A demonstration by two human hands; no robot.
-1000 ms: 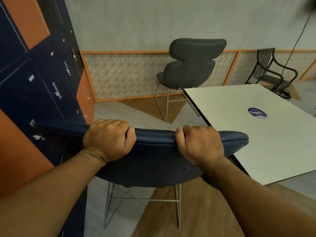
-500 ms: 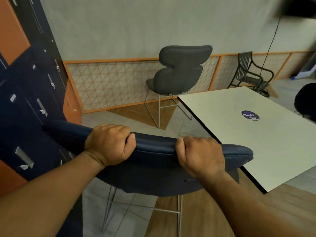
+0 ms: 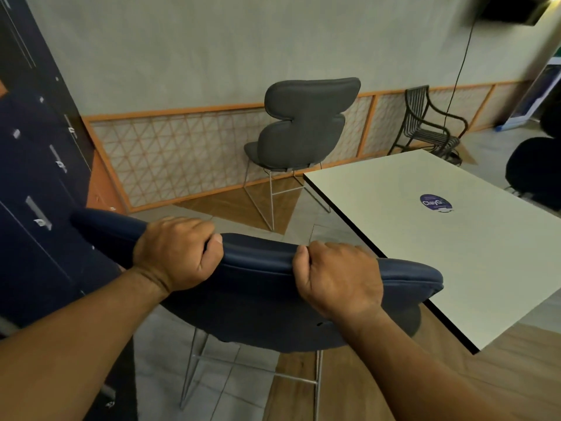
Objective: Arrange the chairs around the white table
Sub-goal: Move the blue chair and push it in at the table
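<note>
While gripping blue chair (image 3: 258, 299) with left hand (image 3: 179, 253) and right hand (image 3: 337, 278), could totally bang it into desk (image 3: 455, 253) edge.

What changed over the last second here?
Mostly the view: it swung right, bringing a dark rounded chair at the right edge into frame. The navy padded chair barely shifted against the white table. The left hand and right hand keep gripping its backrest; the grey padded chair stays by the wall.

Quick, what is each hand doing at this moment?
Left hand: closed, gripping the top edge of the blue chair backrest.
Right hand: closed, gripping the same top edge.
</note>
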